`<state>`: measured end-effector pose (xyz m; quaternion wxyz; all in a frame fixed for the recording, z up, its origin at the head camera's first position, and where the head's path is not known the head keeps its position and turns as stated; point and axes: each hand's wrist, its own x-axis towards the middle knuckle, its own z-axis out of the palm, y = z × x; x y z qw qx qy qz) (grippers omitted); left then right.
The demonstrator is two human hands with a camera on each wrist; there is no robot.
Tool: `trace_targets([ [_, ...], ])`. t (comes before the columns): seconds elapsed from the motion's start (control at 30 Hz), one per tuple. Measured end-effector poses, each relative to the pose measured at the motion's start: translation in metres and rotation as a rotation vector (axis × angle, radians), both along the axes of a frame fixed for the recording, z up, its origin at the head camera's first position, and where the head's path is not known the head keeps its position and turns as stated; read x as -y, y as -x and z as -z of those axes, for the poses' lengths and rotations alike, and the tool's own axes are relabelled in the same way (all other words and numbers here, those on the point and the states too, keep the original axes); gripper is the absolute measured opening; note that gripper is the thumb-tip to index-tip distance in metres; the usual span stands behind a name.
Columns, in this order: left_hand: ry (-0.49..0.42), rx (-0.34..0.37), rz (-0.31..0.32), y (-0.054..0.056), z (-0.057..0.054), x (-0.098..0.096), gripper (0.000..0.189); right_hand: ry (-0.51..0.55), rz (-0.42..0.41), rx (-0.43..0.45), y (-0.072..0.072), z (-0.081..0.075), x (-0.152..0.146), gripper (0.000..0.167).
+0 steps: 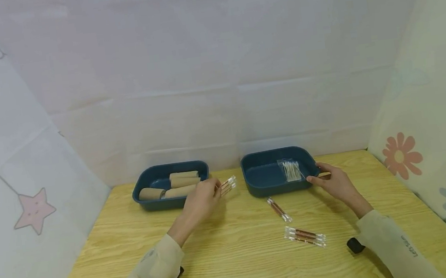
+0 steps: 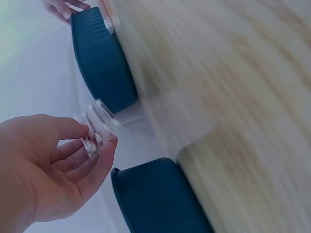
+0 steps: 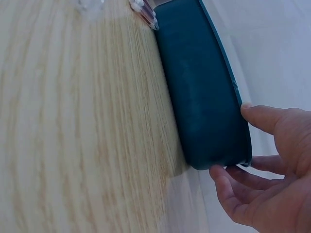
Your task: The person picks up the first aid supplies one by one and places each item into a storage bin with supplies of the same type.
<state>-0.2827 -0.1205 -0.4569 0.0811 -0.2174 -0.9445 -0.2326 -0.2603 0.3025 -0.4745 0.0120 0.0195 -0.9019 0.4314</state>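
Observation:
My left hand (image 1: 203, 198) pinches a small clear packet of cotton swabs (image 1: 228, 185) between thumb and fingertips, brown-stemmed with white ends. It is held in the air by the right end of the left blue bin (image 1: 153, 206). At the right blue bin (image 1: 279, 188), my right hand (image 1: 336, 185) grips the right end, its thumb on the rim and its fingers against the end wall (image 3: 214, 158). Inside that bin lies a clear packet of white cotton swabs (image 1: 292, 171). In the left wrist view the held swab packet (image 2: 98, 127) is partly blurred.
Several brown cardboard rolls (image 1: 151, 193) lie in the left bin. On the wooden table (image 1: 229, 258), a brown-stemmed swab packet (image 1: 279, 209) lies before the right bin, and more brown-stemmed swabs (image 1: 305, 236) lie nearer. A white cloth (image 1: 184, 92) hangs behind.

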Motion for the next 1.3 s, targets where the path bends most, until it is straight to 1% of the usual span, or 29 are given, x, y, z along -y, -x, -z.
trace_targets([
  [0.17,-0.029,0.003,-0.006,-0.006,-0.011,-0.005,0.013,-0.008,0.001,-0.003,0.001,0.0,0.0,0.09],
  [0.37,0.007,-0.065,0.001,-0.007,-0.017,-0.014,0.014,-0.013,0.002,-0.001,0.0,0.0,-0.001,0.09],
  [0.43,0.011,-0.083,0.007,-0.006,-0.017,-0.018,0.014,-0.011,0.002,0.0,0.0,0.0,-0.001,0.09],
  [0.57,-0.001,-0.089,0.012,-0.004,-0.017,-0.024,0.014,-0.004,-0.002,-0.002,0.001,0.001,-0.002,0.091],
  [0.73,-0.045,-0.092,0.028,-0.001,-0.017,-0.03,0.014,-0.007,0.0,-0.007,0.002,0.002,-0.002,0.089],
  [1.03,-0.112,-0.128,0.016,0.006,-0.014,-0.041,0.012,-0.01,-0.002,0.011,0.003,0.002,-0.001,0.089],
  [1.13,-0.131,-0.12,0.015,0.009,-0.013,-0.045,0.012,-0.013,-0.001,0.006,0.004,0.002,-0.001,0.088],
  [1.3,-0.19,-0.108,0.027,0.012,-0.014,-0.054,0.012,-0.012,0.001,-0.001,0.006,0.005,-0.003,0.09],
])
